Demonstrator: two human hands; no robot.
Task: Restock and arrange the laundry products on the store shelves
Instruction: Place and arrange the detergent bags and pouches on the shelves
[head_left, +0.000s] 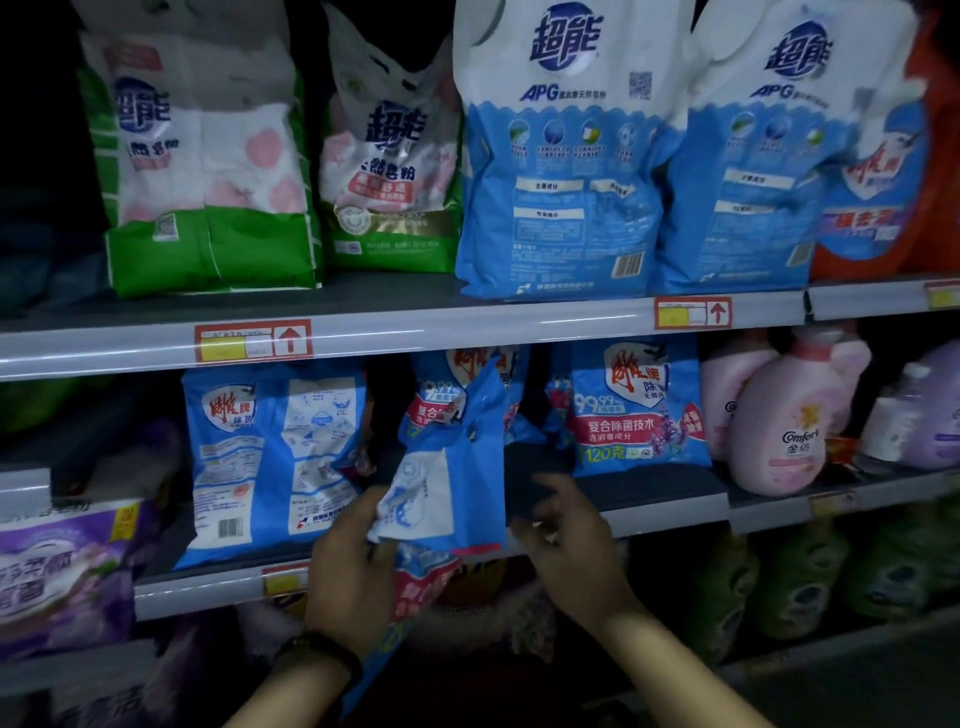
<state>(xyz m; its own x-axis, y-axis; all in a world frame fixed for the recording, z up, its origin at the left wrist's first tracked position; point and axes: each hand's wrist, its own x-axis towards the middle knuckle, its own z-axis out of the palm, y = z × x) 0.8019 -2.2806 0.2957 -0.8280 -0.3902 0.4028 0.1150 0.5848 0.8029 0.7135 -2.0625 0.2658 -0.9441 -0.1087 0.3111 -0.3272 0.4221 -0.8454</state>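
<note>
On the upper shelf (415, 332), the biggest items are two white-and-blue 超能 powder bags (558, 156) (753, 156), both turned back-out, with "APG" under the logo, a QR code and a barcode low on the nearer one. Left of them stand two green-edged 超能 bags with pink blossoms: a large one (208, 171) back-out, and a smaller one (392, 171) face-out behind it. At the far right, an orange-red bag (878, 192) touches the second blue bag; its writing is too blurred to read. Red-framed price tags (253, 342) with yellow fields and upward arrows sit on the shelf rail.

On the middle shelf (649, 499), a blue 雕牌 bag (270, 457) stands back-out at the left, and another 雕牌 bag (636, 410) at the right faces out, reading "99.99%", "复合除菌技术" and "120克". Beside it stands a pink Comfort 金纺 softener bottle (776, 431), with purple bottles (930, 410) further right, blurred.

Between the two standing bags, a smaller blue 雕牌 bag (447, 467) is tilted over the shelf's front edge. The left hand (353, 577), a dark bracelet on its wrist, has its fingers closed on this bag's lower left corner. The right hand (566, 545) sits just beside the bag's right edge, fingers loosely curled and gripping nothing that can be made out.

A purple pack (62, 577) lies at the lower left, its lettering blurred.
</note>
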